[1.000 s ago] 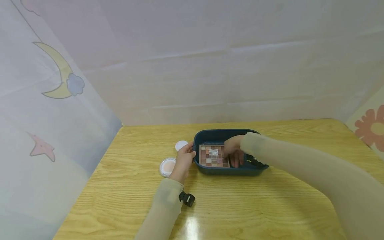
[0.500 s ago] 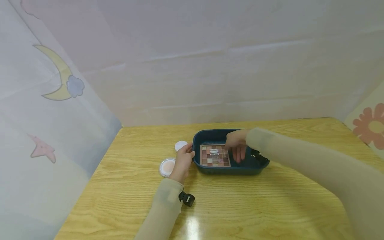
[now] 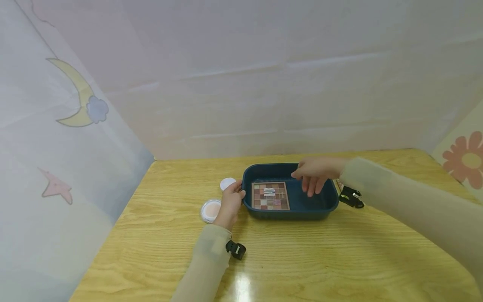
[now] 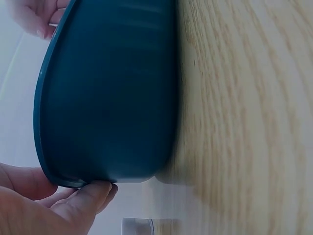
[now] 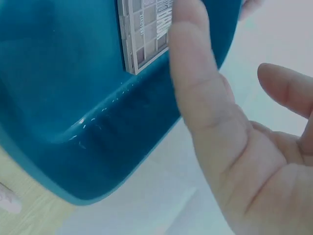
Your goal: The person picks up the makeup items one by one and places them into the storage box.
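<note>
A dark blue plastic basin [image 3: 288,215] stands on the wooden table. Flat in its left half lies an eyeshadow palette [image 3: 270,196] with a grid of brown and pink shades; the right wrist view shows one corner of the palette [image 5: 146,36]. My left hand [image 3: 229,204] grips the basin's left rim, thumb and fingers on either side of the edge, as the left wrist view confirms. Over the basin's right back part hovers my right hand [image 3: 316,172], fingers loosely extended and holding nothing.
Left of the basin are a small white round item [image 3: 227,183] and a round compact [image 3: 210,210], partly covered by my left hand. A pinkish object [image 5: 9,199] lies on the table beyond the basin's right end, mostly hidden by my right wrist. Fabric backdrops [image 3: 241,96] bound the table.
My right hand has risen from beside the palette and moved right, away from it. The palette stays put in the basin. My left hand keeps its hold on the rim.
</note>
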The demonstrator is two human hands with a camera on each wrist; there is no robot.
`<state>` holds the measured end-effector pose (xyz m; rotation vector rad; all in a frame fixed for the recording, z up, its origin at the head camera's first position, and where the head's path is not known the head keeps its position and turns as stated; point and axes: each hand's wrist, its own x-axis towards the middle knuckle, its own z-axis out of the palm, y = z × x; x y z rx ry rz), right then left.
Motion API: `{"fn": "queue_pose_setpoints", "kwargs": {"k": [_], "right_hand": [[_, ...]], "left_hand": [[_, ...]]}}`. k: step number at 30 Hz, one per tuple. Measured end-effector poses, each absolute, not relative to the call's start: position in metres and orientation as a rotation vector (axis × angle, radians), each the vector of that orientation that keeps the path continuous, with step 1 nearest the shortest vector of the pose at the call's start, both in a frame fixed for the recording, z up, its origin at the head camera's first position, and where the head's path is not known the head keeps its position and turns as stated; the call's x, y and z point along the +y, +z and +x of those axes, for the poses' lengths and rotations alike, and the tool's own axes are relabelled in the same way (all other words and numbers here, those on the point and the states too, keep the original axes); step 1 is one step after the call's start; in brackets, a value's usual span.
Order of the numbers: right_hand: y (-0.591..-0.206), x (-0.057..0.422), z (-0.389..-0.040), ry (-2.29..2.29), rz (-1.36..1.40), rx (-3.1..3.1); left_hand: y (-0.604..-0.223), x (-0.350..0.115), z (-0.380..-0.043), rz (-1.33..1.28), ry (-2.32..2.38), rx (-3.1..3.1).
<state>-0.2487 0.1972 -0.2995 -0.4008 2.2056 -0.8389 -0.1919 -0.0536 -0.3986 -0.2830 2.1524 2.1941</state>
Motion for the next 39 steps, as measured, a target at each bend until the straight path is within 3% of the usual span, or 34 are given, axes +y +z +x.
{"fn": "queue_pose_setpoints", "kwargs": {"k": [24,39], "right_hand": [[-0.309,0.255,-0.228,-1.174,-0.403,2.29],[-0.309,0.266,-0.218,-1.257,-0.379,2.338]], "left_hand": [[-0.398,-0.052,-0.193,-0.298,2.203,2.136],[-0.397,-0.053,-0.19,-0.316,2.187,2.144]]}}
